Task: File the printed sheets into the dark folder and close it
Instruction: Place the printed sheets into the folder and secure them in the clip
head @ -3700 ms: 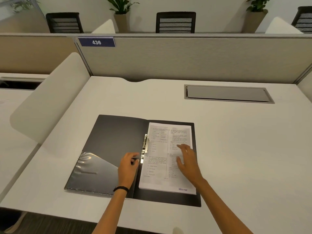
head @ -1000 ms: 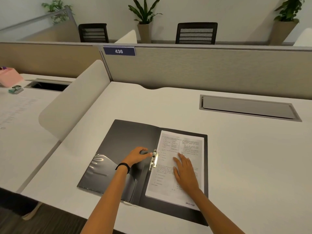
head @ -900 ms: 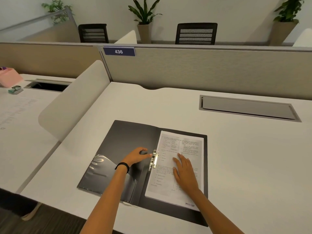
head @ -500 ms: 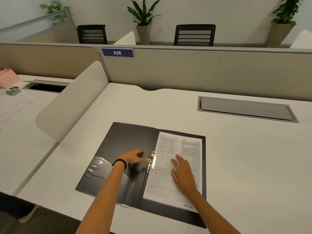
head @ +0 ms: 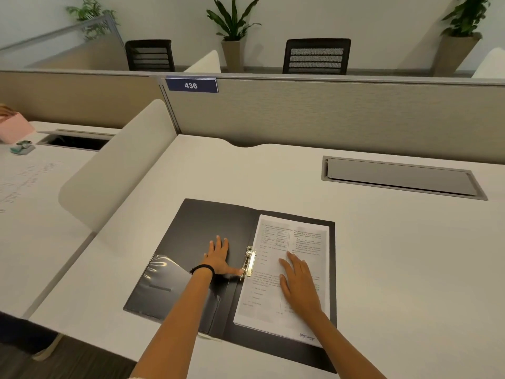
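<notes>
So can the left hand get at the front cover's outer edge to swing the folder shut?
Probably yes. The left hand lies flat on the open cover, thumb at the clip, and nothing lies on the desk beside the cover's left edge. The right hand on the sheets must lift first.

The white bench (head: 382, 242) lies bare right of the open dark folder (head: 207, 225); a white curved divider panel (head: 117, 170) walls its left edge.
</notes>
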### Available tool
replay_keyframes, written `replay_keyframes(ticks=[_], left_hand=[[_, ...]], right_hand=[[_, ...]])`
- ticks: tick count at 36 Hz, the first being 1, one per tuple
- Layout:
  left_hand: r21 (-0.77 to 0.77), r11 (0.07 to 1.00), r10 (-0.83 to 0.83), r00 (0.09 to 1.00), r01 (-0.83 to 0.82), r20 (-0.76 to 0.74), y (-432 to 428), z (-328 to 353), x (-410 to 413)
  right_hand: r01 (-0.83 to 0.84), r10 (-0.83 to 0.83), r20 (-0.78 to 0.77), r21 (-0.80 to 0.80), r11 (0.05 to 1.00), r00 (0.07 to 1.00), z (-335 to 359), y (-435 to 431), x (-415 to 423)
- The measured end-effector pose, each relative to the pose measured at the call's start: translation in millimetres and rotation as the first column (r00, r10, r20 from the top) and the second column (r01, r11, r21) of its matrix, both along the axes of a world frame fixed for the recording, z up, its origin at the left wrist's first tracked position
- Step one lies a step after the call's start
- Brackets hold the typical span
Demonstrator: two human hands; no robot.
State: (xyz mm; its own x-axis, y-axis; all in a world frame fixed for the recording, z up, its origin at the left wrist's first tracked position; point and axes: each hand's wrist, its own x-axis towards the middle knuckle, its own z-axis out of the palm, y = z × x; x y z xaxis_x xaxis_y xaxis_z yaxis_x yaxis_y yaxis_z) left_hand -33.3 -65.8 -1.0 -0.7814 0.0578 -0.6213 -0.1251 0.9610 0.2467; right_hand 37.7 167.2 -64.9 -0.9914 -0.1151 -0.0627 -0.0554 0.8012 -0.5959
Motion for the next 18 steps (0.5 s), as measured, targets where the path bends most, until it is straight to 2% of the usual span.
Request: replay_keyframes(ticks=[18], left_hand=[[-0.03,0.999,0.014,0.994,-0.018,-0.107,6.4,-12.7,9.7]], right_hand=[[0.022,-0.022,-0.017,-0.013,1.0,1.0,2.3,-1.3,0.6]])
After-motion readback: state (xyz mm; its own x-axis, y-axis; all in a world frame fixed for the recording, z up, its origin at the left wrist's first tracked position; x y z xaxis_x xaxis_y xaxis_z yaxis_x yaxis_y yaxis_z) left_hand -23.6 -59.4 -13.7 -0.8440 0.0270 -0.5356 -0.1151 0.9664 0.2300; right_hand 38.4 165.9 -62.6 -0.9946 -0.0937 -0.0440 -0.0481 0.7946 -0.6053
